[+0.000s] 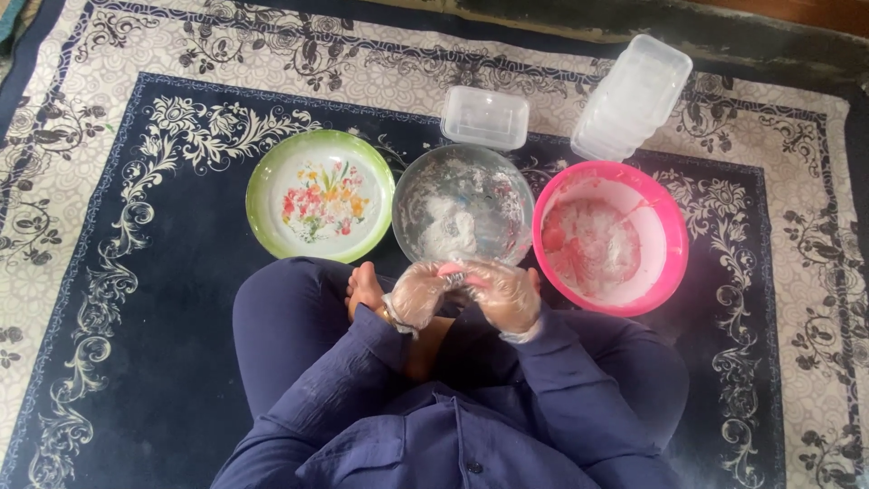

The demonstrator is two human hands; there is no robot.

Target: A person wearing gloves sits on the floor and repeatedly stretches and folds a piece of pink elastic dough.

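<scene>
We sit cross-legged, knees spread wide, one bare foot (364, 288) showing between our legs. Both arms, in dark blue sleeves, bend inward so our hands meet in front of us. Our left hand (418, 295) and right hand (503, 293) each wear a thin clear plastic glove. The fingers curl toward one another and touch, pressed together around something small and pinkish between them.

We see home floor: dark blue and cream floral patterned carpet (136, 272), green-rimmed flowered plate (319, 195), pink plastic bowl (665, 226), clear lidded plastic containers (632, 98).
</scene>
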